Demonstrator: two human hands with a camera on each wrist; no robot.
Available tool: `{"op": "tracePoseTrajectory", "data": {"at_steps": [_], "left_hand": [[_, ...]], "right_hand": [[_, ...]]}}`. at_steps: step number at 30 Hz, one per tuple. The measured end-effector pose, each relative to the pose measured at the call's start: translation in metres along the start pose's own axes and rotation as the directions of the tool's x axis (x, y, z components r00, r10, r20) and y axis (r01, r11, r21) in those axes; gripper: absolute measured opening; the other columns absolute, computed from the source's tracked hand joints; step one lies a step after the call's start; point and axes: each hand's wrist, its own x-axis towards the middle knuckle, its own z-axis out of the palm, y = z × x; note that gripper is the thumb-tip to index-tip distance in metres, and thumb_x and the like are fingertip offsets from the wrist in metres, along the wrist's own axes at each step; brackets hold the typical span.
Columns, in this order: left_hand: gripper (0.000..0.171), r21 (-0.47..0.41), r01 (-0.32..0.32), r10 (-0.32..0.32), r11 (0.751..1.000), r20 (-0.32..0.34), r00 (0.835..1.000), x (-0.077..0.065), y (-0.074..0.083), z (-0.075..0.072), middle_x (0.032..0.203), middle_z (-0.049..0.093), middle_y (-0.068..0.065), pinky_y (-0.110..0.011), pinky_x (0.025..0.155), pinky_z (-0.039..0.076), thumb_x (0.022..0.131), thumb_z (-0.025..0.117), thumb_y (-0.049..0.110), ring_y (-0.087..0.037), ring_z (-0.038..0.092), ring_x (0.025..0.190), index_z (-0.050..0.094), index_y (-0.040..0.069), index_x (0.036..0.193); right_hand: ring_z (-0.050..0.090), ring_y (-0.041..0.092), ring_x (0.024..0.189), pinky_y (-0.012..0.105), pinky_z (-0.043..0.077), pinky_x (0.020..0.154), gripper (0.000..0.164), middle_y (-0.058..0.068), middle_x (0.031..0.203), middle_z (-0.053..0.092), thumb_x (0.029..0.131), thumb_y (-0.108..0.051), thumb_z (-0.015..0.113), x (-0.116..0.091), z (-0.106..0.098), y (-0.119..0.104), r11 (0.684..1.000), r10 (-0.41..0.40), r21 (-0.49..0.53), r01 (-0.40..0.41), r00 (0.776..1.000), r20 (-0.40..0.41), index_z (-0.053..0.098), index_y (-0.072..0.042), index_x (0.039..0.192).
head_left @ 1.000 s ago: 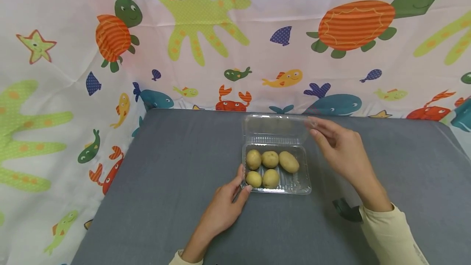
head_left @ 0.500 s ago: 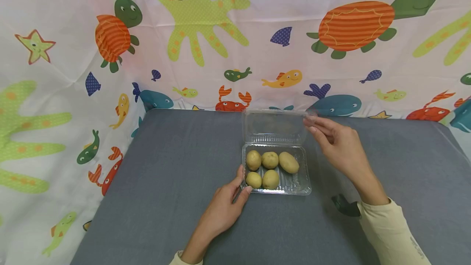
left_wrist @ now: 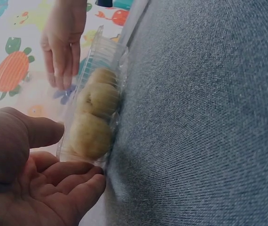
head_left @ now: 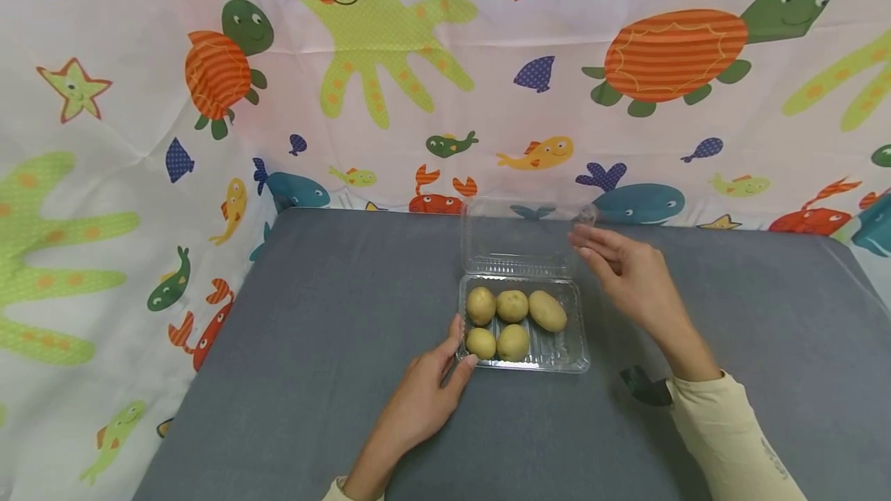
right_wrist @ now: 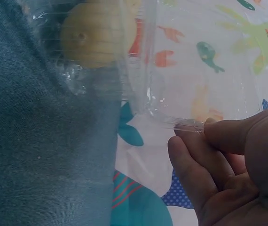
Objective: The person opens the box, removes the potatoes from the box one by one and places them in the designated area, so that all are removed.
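Lid (head_left: 518, 242) has swung nearer upright, its right edge pinched narrowly by the right hand (head_left: 629, 277). The left hand (head_left: 426, 391), loosely spread, touches the lower-left corner of the tray (head_left: 562, 348), just below frame centre. Thin plastic looks light, bendy: hold rims. Potatoes (head_left: 513, 343) crowd it; patterned cloth (head_left: 752, 130) hangs behind.

Soft, even light filled room where I stood. Curtain (head_left: 557, 118) looked bright, faintly pinkish; table (head_left: 348, 292) duller. Diffuse shadow fell beside right sleeve (head_left: 724, 431). Glints edged plastic box (head_left: 567, 348); clear lid (head_left: 515, 242) nearly vanished against curtain. Left wrist view: curtain washed out, right hand (left_wrist: 63, 49) slightly blurred, potatoes (left_wrist: 97, 100) soft, shadow close by box. Right wrist view: dimmer, hazy; potato out of focus, reflections on plastic.
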Motion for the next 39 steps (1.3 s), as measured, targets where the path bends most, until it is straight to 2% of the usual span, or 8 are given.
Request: {"op": "tracePoseTrajectory", "data": {"at_steps": [3, 8, 15, 21, 24, 27, 34, 39], "left_hand": [[0.066, -0.003, 0.001, -0.001, 1.0, -0.004, 1.0, -0.001, 0.0, 0.0, 0.166, 0.034, -0.018, -0.047, 0.122, 0.035, 0.112, 0.056, 0.028, -0.025, 0.037, 0.152, 0.027, -0.001, 0.164], [0.066, -0.006, -0.003, 0.003, 1.0, -0.009, 1.0, -0.001, 0.0, 0.001, 0.165, 0.035, -0.018, -0.047, 0.121, 0.035, 0.112, 0.056, 0.028, -0.026, 0.037, 0.152, 0.027, -0.001, 0.164], [0.067, -0.003, 0.0, 0.0, 1.0, -0.011, 1.0, -0.003, -0.003, 0.001, 0.165, 0.036, -0.017, -0.047, 0.122, 0.034, 0.113, 0.055, 0.032, -0.025, 0.038, 0.152, 0.027, 0.001, 0.165], [0.068, -0.002, 0.007, -0.007, 1.0, -0.013, 1.0, -0.003, -0.002, -0.002, 0.165, 0.035, -0.018, -0.047, 0.123, 0.034, 0.113, 0.056, 0.031, -0.025, 0.037, 0.152, 0.025, 0.002, 0.166], [0.068, 0.006, 0.003, -0.003, 1.0, -0.016, 1.0, -0.003, -0.002, -0.002, 0.165, 0.036, -0.018, -0.048, 0.122, 0.034, 0.112, 0.056, 0.031, -0.025, 0.037, 0.152, 0.025, 0.002, 0.166], [0.068, 0.014, -0.007, 0.008, 1.0, -0.017, 1.0, -0.003, -0.002, -0.001, 0.165, 0.037, -0.018, -0.047, 0.122, 0.035, 0.112, 0.056, 0.032, -0.025, 0.038, 0.151, 0.026, 0.001, 0.165], [0.067, 0.014, -0.016, 0.016, 1.0, -0.013, 1.0, -0.002, -0.004, 0.0, 0.164, 0.039, -0.018, -0.047, 0.12, 0.038, 0.113, 0.055, 0.032, -0.027, 0.04, 0.15, 0.027, -0.001, 0.164], [0.066, 0.027, -0.014, 0.015, 1.0, -0.019, 1.0, 0.0, -0.003, 0.0, 0.163, 0.041, -0.018, -0.048, 0.121, 0.038, 0.113, 0.055, 0.032, -0.026, 0.042, 0.15, 0.028, 0.0, 0.164]], "right_hand": [[0.075, 0.025, 0.102, 0.024, 0.039, 0.048, 0.041, 0.007, 0.132, 0.074, 0.109, -0.02, 0.063, 0.001, 0.003, 0.003, 1.0, 0.005, 0.0, -0.005, 1.0, 0.02, 0.063, -0.009, 0.148], [0.073, 0.025, 0.115, 0.023, 0.043, 0.054, 0.041, 0.006, 0.133, 0.073, 0.11, -0.019, 0.062, 0.003, 0.007, 0.007, 0.999, 0.034, 0.009, -0.035, 0.998, 0.046, 0.061, -0.009, 0.15], [0.075, 0.026, 0.099, 0.027, 0.037, 0.046, 0.041, 0.009, 0.131, 0.074, 0.11, -0.02, 0.062, 0.003, 0.013, 0.013, 0.999, 0.031, 0.012, -0.032, 0.997, 0.078, 0.061, -0.005, 0.148], [0.073, 0.024, 0.092, 0.026, 0.036, 0.046, 0.041, 0.009, 0.129, 0.075, 0.109, -0.02, 0.064, 0.005, 0.016, 0.014, 0.999, 0.032, 0.007, -0.033, 0.996, 0.087, 0.063, -0.003, 0.146], [0.075, 0.024, 0.099, 0.023, 0.04, 0.051, 0.043, 0.01, 0.128, 0.075, 0.109, -0.021, 0.064, 0.006, 0.016, 0.014, 0.999, 0.053, 0.0, -0.053, 0.993, 0.104, 0.062, -0.001, 0.146], [0.073, 0.026, 0.114, 0.02, 0.046, 0.06, 0.047, 0.009, 0.128, 0.075, 0.109, -0.026, 0.064, 0.006, 0.016, 0.014, 0.997, 0.078, -0.013, -0.077, 0.989, 0.128, 0.06, 0.0, 0.148], [0.073, 0.024, 0.108, 0.022, 0.045, 0.06, 0.05, 0.009, 0.13, 0.074, 0.109, -0.027, 0.064, 0.003, 0.017, 0.018, 0.994, 0.107, -0.012, -0.107, 0.98, 0.169, 0.058, 0.0, 0.15], [0.072, 0.027, 0.118, 0.018, 0.049, 0.065, 0.05, 0.01, 0.131, 0.073, 0.109, -0.027, 0.064, 0.004, 0.016, 0.02, 0.995, 0.104, -0.013, -0.103, 0.978, 0.179, 0.057, 0.001, 0.151]]}}
